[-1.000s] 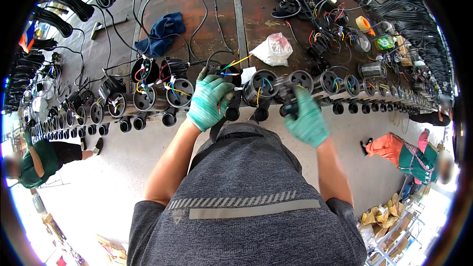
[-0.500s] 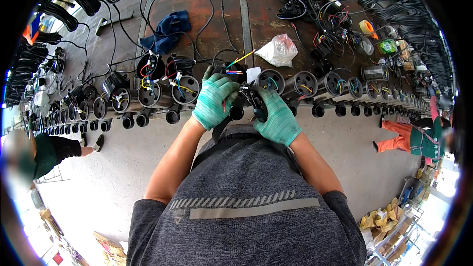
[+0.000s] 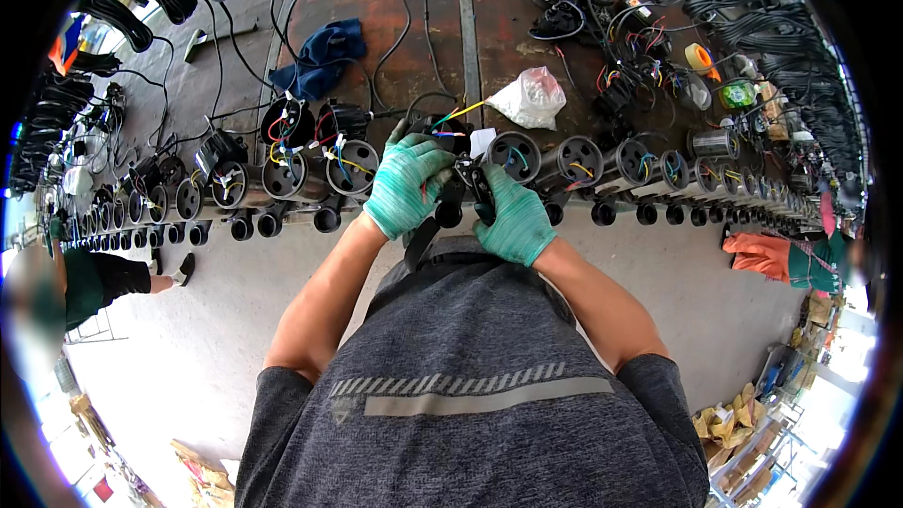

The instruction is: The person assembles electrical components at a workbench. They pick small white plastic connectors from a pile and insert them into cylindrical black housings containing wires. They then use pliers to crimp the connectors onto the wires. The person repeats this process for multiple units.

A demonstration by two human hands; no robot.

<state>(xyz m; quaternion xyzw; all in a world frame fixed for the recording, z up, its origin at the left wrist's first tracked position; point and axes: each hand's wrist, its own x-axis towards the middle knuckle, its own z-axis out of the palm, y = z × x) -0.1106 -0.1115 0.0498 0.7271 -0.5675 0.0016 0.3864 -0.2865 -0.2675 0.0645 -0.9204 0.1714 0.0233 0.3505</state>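
Note:
My left hand [image 3: 409, 183], in a green knit glove, is closed with its fingertips by the jaws of a hand tool; what it pinches is hidden. My right hand [image 3: 517, 216], gloved alike, is wrapped round the black-handled pliers [image 3: 483, 196], whose jaws point toward my left fingers. Just beyond both hands sits a black round housing [image 3: 455, 139] with yellow, red and blue wires standing out of it. A small white tag [image 3: 482, 142] lies beside it. To the right stands an open metal cylinder [image 3: 515, 158] with wires inside; another cylinder [image 3: 354, 168] is left of my left hand.
A row of similar cylinders runs both ways along the bench edge. On the bench [image 3: 419, 28] lie a blue cloth [image 3: 322, 58], a white plastic bag [image 3: 531, 99], orange tape [image 3: 701, 58] and black cables. Other people stand at far left [image 3: 99, 287] and far right [image 3: 781, 259].
My right hand has shifted slightly left and turned, and the pliers now stand more upright, their handles less spread. My left hand stays nearly in place.

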